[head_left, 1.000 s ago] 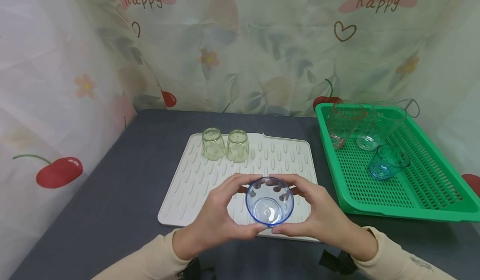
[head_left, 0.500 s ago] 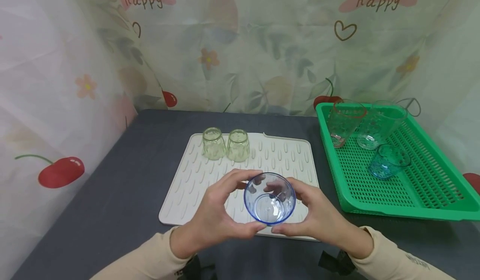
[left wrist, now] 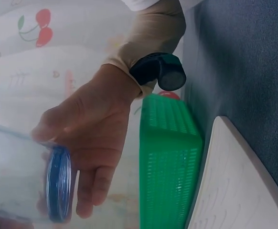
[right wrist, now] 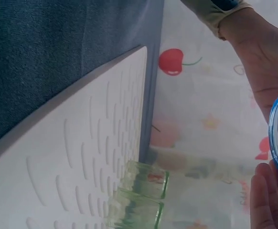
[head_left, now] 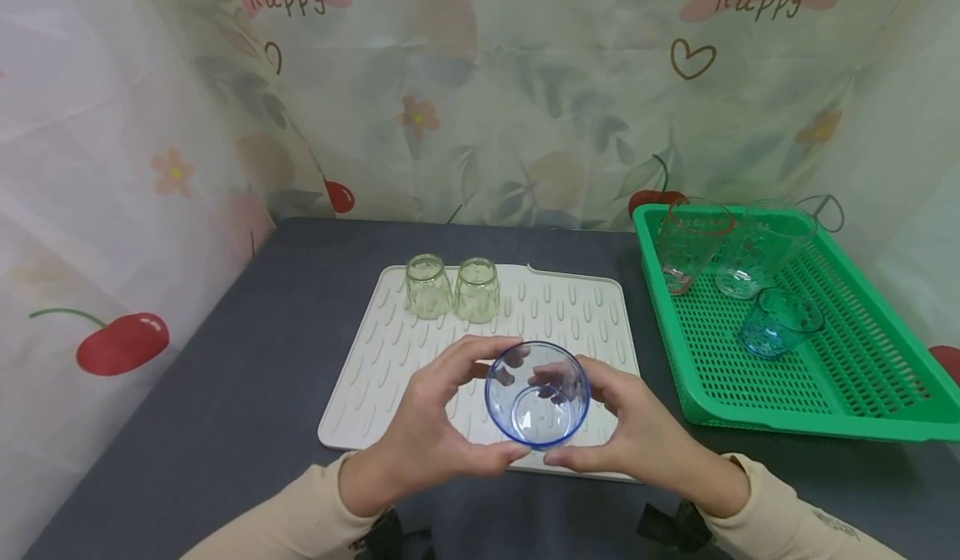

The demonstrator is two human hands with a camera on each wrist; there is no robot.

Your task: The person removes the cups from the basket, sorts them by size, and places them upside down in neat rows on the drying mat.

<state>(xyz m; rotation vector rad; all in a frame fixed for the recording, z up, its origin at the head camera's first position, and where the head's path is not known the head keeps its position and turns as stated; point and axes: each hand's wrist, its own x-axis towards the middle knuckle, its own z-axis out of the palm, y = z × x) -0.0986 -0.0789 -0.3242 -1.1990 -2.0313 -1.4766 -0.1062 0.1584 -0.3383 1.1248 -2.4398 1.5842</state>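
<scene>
Between both hands, above the front of a white drying mat, is a clear glass cup with a blue rim, its mouth toward the head camera. My left hand holds its left side between thumb and fingers. The right hand grips the opposite side, with some fingertips visible through the wall. In the left wrist view the cup's thick blue base shows beside the palm, well above the mat. Two pale green glasses, a left one and a right one, stand upside down on the mat's back left.
A green plastic basket sits at the right of the dark table. Inside are a red-rimmed glass, a clear glass mug with a handle and a tilted blue glass. Patterned cloth hangs behind and at both sides.
The cup has risen slightly, and its rim looks a little larger. The right hand's fingers have shifted along its side. The glasses on the mat and in the basket stay put.
</scene>
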